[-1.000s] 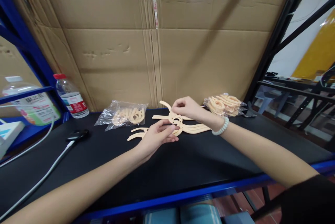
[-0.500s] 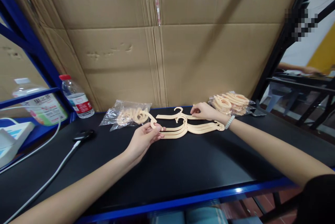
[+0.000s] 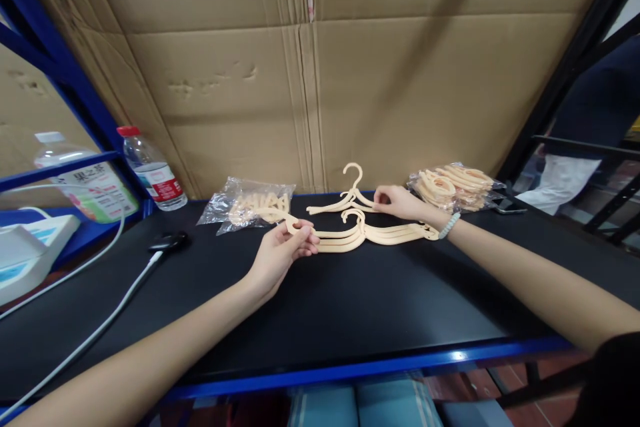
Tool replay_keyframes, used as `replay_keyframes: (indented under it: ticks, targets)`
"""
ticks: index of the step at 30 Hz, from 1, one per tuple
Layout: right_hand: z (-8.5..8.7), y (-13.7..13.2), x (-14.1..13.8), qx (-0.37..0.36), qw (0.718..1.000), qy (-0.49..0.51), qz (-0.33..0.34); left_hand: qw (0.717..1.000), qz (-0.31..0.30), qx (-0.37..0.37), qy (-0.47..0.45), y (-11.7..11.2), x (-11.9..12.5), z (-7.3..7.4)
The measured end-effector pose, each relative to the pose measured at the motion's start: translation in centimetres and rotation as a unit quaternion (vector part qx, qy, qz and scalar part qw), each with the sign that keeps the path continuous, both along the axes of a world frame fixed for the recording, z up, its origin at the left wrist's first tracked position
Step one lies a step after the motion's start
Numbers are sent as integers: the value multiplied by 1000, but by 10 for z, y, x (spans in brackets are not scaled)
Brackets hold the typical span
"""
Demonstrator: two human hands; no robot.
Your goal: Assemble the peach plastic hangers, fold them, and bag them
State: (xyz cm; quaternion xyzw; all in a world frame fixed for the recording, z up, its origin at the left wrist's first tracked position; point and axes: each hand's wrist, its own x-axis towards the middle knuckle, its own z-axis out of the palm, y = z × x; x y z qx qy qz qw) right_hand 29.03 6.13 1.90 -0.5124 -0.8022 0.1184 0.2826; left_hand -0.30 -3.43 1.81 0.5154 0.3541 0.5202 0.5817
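The left hand (image 3: 280,250) grip pinches a curved piece (image 3: 291,220), the right hand (image 3: 396,202) a rear hanger (image 3: 330,206); stacked hangers (image 3: 395,235) lie just in front. Black desk (image 3: 360,307) spreads to its blue edge (image 3: 370,370); forearms (image 3: 197,324) angle inward.

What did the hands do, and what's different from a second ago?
The hands moved apart. The left hand went left and now holds a curved piece; the right hand went right and holds the end of the back hanger, whose hook tipped up. The red-capped bottle and both plastic bags stayed put.
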Motion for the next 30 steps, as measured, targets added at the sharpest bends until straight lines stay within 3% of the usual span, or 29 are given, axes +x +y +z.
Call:
replay_keyframes:
  ticks: [5,9,16,20,30]
  targets:
    - [12,-3,6,41,998,51,-20,1000,4,-12,-14,2,0,-2]
    - [14,-14,11,73,993,93,3,1000,-5,-20,-15,3,3,-3]
    - [19,-43,7,123,992,-1,5,997,-13,-60,-41,10,-5,0]
    - [19,-52,5,121,992,-17,9,998,4,-47,-51,10,-9,0]
    - [14,-85,3,93,994,0,58,998,-33,-28,-54,5,-11,1]
